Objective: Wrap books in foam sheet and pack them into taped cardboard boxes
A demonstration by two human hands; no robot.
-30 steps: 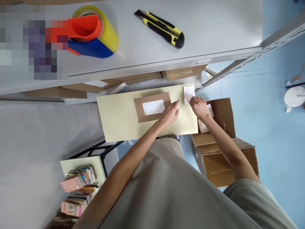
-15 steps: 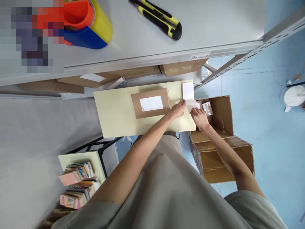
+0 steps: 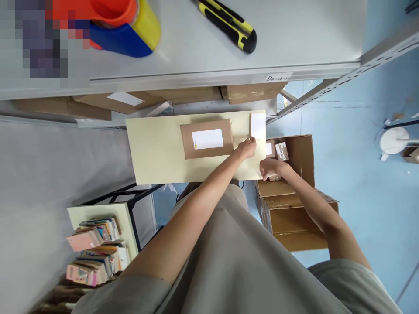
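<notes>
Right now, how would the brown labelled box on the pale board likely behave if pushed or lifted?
The brown box lies flat and low on the pale board, so it would probably slide rather than tip. Its square cardboard edges suggest it is stiff. It looks small and thin, so likely light, though its contents are hidden. The left hand is beside it.

Setting: a packing or stockroom area, small warehouse type. Grey metal shelving (image 3: 209, 76) with slotted uprights carries a tape dispenser (image 3: 108, 26) and a yellow-black utility knife (image 3: 229, 24); flat brown cartons (image 3: 252, 92) sit on the level below. A pale yellow bench (image 3: 157, 152) holds a labelled cardboard parcel (image 3: 207, 138). Open cardboard boxes (image 3: 294, 209) stand on the blue floor (image 3: 360, 183). A low rack of books (image 3: 94, 250) stands beside the bench.
</notes>
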